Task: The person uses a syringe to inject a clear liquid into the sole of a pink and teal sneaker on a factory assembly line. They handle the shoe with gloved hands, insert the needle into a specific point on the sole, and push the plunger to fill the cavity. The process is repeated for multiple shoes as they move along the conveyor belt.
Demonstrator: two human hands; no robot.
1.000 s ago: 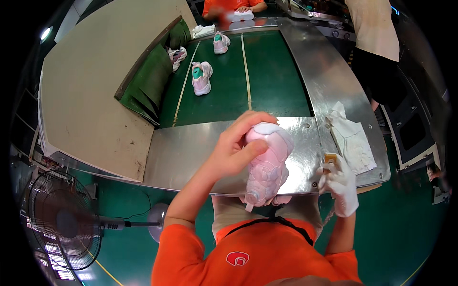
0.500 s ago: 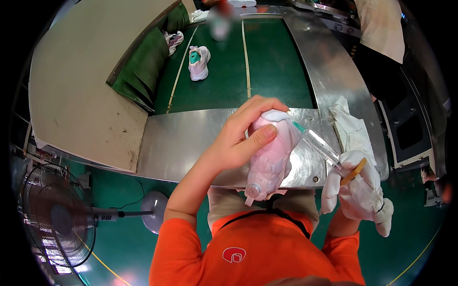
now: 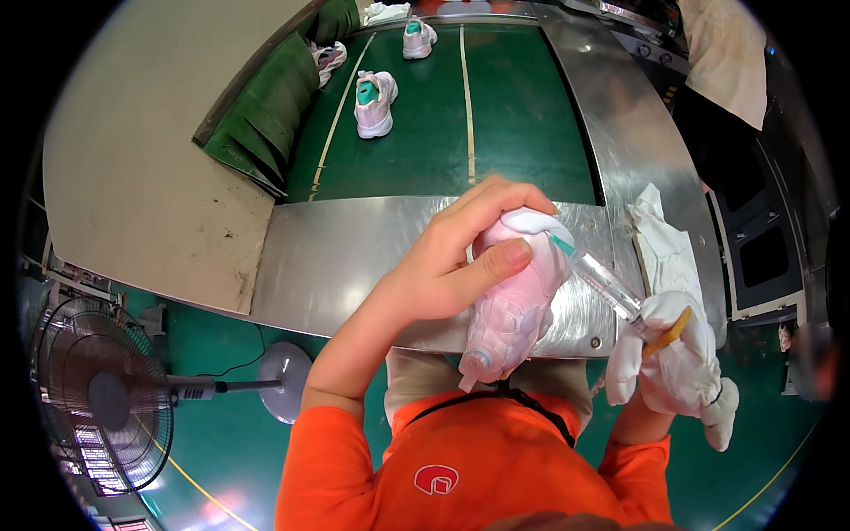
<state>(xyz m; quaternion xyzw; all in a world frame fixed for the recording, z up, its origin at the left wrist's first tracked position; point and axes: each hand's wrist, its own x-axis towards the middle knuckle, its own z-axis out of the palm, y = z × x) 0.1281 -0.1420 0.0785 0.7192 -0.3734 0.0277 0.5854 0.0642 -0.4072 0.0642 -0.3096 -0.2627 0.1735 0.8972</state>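
My bare left hand [image 3: 460,265] is closed around a pale pink sneaker [image 3: 518,310], thumb on its side and fingers over the white toe end of the sole. The shoe is tilted, its heel end toward my body, above the near edge of the metal table. In a loose white glove, my right hand [image 3: 668,354] grips a clear syringe [image 3: 606,285] with a green tip. That tip touches the shoe, or nearly so, near the sole edge at the toe. A yellowish-brown piece [image 3: 670,332] sticks out by the gloved fingers.
Beyond the steel table edge [image 3: 328,265] lies a green belt [image 3: 522,124] carrying two sneakers [image 3: 375,106]. Green strip curtains [image 3: 252,133] hang at its left. A white cloth [image 3: 664,234] lies by my right hand. A standing fan [image 3: 108,398] is at the lower left.
A blurred shape and an orange patch at the belt's far end are gone, and a second sneaker stands there. The view has shifted slightly; both hands keep their hold on shoe and syringe.
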